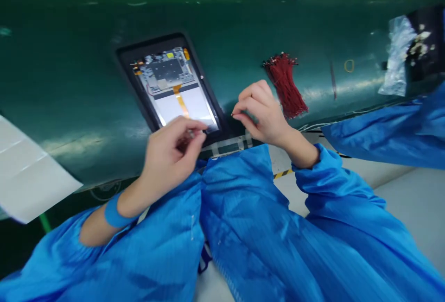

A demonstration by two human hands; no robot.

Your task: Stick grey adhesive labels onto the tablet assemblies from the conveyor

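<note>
Over on the green mat (pixel 69 84), an opened tablet (pixel 194 107) sits in a black frame (pixel 137 93), probably so it can't slide around, with its board (pixel 167 72) and orange ribbon cable (pixel 180 100) showing. No readable labels. Left hand (pixel 170 151) is at its near edge, fingers pinched on something tiny, can't tell what. Right hand (pixel 260 112) is just right of it, fingertips together, near a bundle of red wires (pixel 285 84).
</note>
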